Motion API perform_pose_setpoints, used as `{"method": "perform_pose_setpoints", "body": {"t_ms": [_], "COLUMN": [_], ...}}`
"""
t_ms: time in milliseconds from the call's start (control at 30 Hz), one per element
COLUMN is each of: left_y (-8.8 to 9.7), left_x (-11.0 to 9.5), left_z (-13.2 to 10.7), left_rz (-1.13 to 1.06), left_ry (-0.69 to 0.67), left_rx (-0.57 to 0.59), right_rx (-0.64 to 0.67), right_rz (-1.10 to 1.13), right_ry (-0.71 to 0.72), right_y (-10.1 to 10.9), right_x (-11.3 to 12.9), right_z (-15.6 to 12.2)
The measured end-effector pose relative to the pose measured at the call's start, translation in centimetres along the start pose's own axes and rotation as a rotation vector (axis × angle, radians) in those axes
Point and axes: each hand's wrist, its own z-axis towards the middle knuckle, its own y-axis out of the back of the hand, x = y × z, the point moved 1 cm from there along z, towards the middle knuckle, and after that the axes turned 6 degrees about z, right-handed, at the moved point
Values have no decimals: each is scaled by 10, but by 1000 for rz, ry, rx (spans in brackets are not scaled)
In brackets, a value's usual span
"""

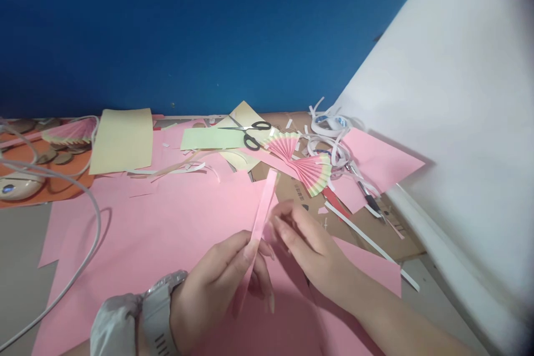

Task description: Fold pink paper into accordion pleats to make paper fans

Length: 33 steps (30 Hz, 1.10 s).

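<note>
A narrow pink folded paper strip (266,200) stands tilted over the pink sheets. My left hand (225,267) pinches its lower part between thumb and fingers, and the strip's lower end passes behind the hand. Just right of the strip is my right hand (306,242), its thumb and fingertips drawn together in a pinch close to the strip's edge. Whether anything is between those fingertips I cannot make out. Beyond both hands lies a pleated pink paper bow with yellow-green edges (311,169).
Black-handled scissors (252,136) lie open on a green paper strip (204,139). Coiled white tape strips (329,144) and a pen (371,200) are at the right. A computer mouse (19,186), a white cable (98,222) and yellow paper (120,142) are at the left. Large pink sheets (167,222) cover the middle.
</note>
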Motion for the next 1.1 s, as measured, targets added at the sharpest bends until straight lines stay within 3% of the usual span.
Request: {"method": "perform_pose_setpoints", "body": {"t_ms": [67, 233, 333, 533, 633, 800, 900, 1000, 1100], "left_y": [0, -1, -1, 5, 11, 21, 22, 20, 17], "left_x": [0, 4, 5, 4, 3, 3, 1, -2, -1], "left_z": [0, -1, -1, 1, 2, 1, 3, 7, 11], "left_rz": [-10, 110, 126, -123, -265, -560, -656, -696, -642], "left_ry": [-21, -20, -25, -21, -78, -176, -128, -136, -148], "left_rx": [-1, 22, 17, 60, 86, 72, 12, -56, -45], "right_rx": [18, 217, 238, 281, 225, 13, -125, -100, -1], "right_rz": [59, 312, 410, 578, 594, 457, 237, -54, -265], "right_ry": [21, -8, -54, -6, 45, 138, 364, 633, 796], "right_y": [-1, -5, -4, 0, 3, 7, 6, 0, -5], "right_x": [0, 0, 1, -7, -15, -19, -14, -9, -8], "right_z": [1, 5, 6, 6, 7, 8, 5, 0, -4]}}
